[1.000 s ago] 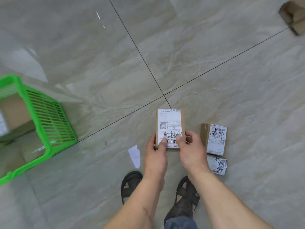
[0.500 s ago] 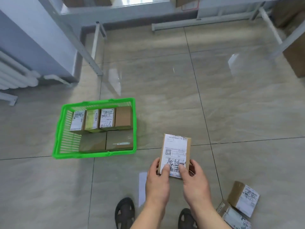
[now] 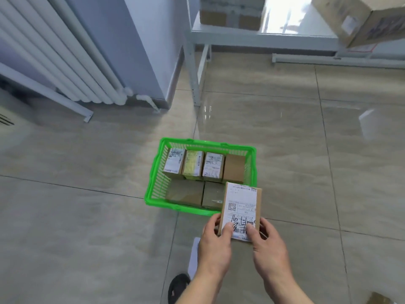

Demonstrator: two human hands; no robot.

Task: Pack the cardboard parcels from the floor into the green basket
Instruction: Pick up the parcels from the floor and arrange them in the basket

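I hold a flat cardboard parcel (image 3: 241, 207) with a white shipping label, its far end over the near right corner of the green basket (image 3: 153, 189). My left hand (image 3: 215, 246) grips its near left edge and my right hand (image 3: 266, 249) its near right edge, thumbs on the label. The basket stands on the tiled floor and holds several parcels: a far row standing side by side (image 3: 203, 164) and two brown boxes lying in the near row (image 3: 186, 191). The corner of another parcel (image 3: 380, 299) shows at the bottom right.
A white radiator (image 3: 65, 69) runs along the left wall. A grey shelf frame (image 3: 194, 77) stands beyond the basket with cardboard boxes (image 3: 230, 16) on it, and a large box (image 3: 361, 20) at top right. My sandal (image 3: 178, 286) is at the bottom.
The view swung from the floor parcels toward the basket, which now sits directly ahead and closer. Both hands carried the parcel up to the basket's near right corner.
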